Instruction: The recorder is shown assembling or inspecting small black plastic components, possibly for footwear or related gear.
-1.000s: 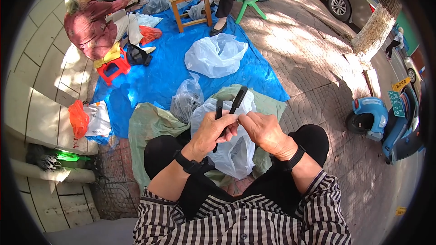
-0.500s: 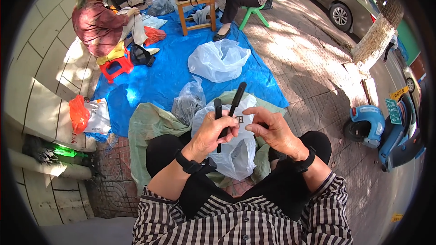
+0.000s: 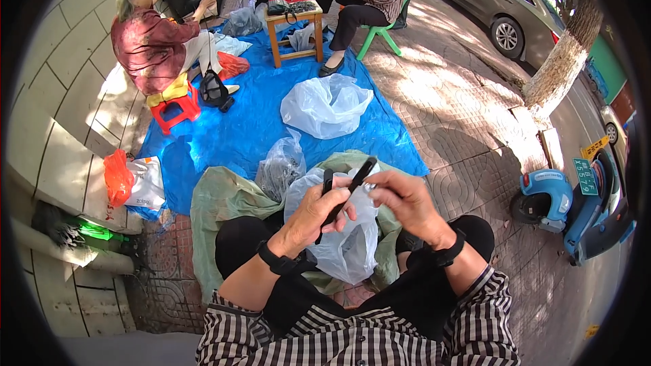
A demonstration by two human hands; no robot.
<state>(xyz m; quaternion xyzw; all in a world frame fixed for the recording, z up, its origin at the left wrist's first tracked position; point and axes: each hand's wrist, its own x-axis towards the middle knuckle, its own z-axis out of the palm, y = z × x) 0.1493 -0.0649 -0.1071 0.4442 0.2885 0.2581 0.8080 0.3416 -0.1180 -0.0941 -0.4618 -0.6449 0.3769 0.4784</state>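
Observation:
My left hand (image 3: 306,220) is closed around two slim black strips (image 3: 361,175), crossed at a slant between thumb and fingers. What kind of strips they are, I cannot tell. Close by, my right hand (image 3: 410,207) pinches a small shiny piece (image 3: 369,187) beside the upper end of the longer strip; its kind is too small to make out. Under both hands a white plastic bag (image 3: 356,254) lies open between my knees, on a pale green sack (image 3: 218,213). Just beyond my left hand stands a clear bag of dark pieces (image 3: 281,168).
A blue tarp (image 3: 244,132) spreads ahead, bearing another translucent bag (image 3: 327,105). At far left a person sits on a red stool (image 3: 178,110); others sit around a wooden stool (image 3: 293,17). A blue scooter (image 3: 553,196) stands right, an orange bag (image 3: 119,176) left.
My right hand now pinches a shiny piece at the strip's upper end. The strips have tilted further right and dropped slightly. The seated person at far left has raised a hand.

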